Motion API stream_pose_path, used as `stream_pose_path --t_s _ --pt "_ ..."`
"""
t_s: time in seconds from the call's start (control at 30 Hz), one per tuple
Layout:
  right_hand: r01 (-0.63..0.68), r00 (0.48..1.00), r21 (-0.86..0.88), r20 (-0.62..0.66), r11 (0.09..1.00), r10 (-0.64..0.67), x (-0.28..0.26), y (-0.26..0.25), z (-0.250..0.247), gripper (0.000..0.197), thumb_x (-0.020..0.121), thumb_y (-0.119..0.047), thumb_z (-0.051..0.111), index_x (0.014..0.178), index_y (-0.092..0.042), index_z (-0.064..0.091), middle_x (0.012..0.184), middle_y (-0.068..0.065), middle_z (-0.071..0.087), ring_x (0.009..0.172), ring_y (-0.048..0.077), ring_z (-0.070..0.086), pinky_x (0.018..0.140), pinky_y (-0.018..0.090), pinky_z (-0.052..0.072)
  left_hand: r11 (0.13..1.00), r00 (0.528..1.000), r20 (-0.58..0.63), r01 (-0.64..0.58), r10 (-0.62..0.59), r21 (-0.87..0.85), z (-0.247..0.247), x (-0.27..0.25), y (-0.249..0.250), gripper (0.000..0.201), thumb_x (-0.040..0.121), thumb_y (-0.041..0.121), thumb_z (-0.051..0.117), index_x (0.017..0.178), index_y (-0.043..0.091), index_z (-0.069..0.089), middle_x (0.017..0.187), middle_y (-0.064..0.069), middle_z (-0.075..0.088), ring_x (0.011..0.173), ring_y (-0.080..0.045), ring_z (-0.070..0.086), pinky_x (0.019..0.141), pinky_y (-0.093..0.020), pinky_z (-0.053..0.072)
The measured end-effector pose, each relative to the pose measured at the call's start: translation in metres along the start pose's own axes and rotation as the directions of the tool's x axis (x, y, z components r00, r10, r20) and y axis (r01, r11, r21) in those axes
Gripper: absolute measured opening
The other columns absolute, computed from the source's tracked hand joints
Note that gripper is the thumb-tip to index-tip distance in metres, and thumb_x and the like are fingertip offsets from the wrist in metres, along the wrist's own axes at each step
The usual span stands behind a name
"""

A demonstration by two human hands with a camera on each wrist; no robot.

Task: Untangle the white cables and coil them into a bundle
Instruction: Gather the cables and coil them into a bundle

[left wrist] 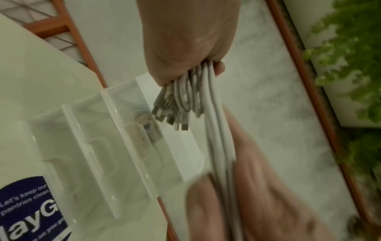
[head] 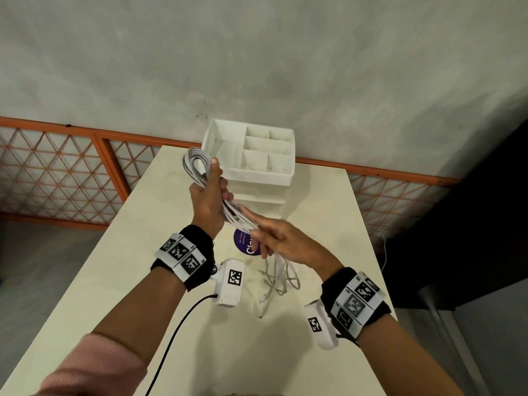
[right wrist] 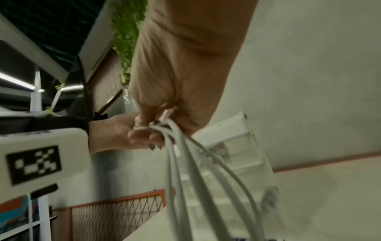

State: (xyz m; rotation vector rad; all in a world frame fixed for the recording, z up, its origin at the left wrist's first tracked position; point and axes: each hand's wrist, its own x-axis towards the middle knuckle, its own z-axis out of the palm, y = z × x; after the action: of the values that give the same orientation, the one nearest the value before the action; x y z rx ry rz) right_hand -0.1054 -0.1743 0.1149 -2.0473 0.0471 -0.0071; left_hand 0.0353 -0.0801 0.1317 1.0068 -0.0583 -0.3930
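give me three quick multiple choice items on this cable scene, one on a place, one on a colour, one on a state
1. Where is the white organiser?
A. at the table's far edge
B. on the floor
C. in the person's lap

2. What colour is the round sticker on the table?
A. red
B. dark purple-blue
C. yellow

3. How are the white cables held?
A. lying loose, untouched
B. looped in the left hand, strands running through the right hand
C. stowed in the organiser

Answers:
1 A, it stands at the table's far end by the wall.
2 B, it is dark purple-blue with white lettering.
3 B, the left grip closes round the coil while the right-hand fingers hold the trailing strands.
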Motion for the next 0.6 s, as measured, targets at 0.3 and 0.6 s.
stream_pose_path --t_s 0.3,0.6 --pt "-0.112 0.982 -0.011 0.15 0.994 0.112 -0.01 0.0 -0.029 0.044 0.092 -0.017 0.059 0.132 -0.034 0.05 0.106 -0.006 0.068 0.066 0.011 0.036 0.063 0.023 0.035 0.999 0.991 0.126 0.031 -0.036 0.043 -0.008 0.002 0.007 0.034 0.09 0.037 0.06 0.065 0.019 0.047 0.042 0.011 0.033 0.035 -0.006 0.028 0.039 -0.018 0.029" --pt "-0.075 0.997 -0.374 -0.049 0.924 0.06 0.009 -0.044 -0.05 0.02 0.075 -0.015 0.077 0.094 -0.017 0.075 0.079 -0.006 0.068 0.076 0.01 0.066 0.075 0.024 0.053 0.931 0.892 0.403 0.049 -0.203 0.361 0.004 -0.01 0.0 0.04 0.086 0.016 0.066 0.051 0.02 0.047 0.041 0.006 0.04 0.037 -0.01 0.039 0.039 -0.019 0.034"
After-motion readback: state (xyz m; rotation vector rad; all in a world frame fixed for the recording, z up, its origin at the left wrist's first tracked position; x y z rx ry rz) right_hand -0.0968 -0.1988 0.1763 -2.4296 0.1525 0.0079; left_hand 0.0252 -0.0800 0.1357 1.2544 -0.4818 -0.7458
